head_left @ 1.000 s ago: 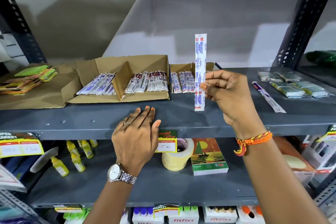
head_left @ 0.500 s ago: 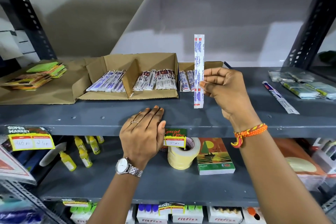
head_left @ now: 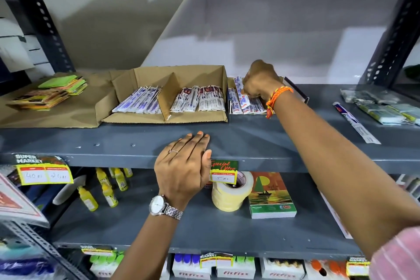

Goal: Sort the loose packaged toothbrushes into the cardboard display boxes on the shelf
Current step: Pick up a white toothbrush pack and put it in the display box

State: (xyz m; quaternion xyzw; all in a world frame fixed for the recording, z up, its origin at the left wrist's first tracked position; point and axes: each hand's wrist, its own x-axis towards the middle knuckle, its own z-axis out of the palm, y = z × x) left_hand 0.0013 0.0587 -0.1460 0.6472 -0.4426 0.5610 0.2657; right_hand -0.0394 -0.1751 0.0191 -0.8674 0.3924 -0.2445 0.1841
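My right hand reaches into the small right cardboard box and pinches a white packaged toothbrush with red and blue print, laid slanting over the packs inside. The wide divided cardboard box to its left holds blue-printed toothbrush packs in one compartment and red-printed packs in the other. One loose packaged toothbrush lies on the grey shelf at the right. My left hand rests flat on the shelf's front edge, holding nothing.
Colourful packets are stacked on flat cardboard at the left. Greenish clear packets lie at the far right. The lower shelf carries yellow bottles, a tape roll and a notepad. Perforated uprights frame the shelf.
My right hand has carried the toothbrush pack from upright in front of the shelf back and down into the right box. My left hand has stayed on the edge.
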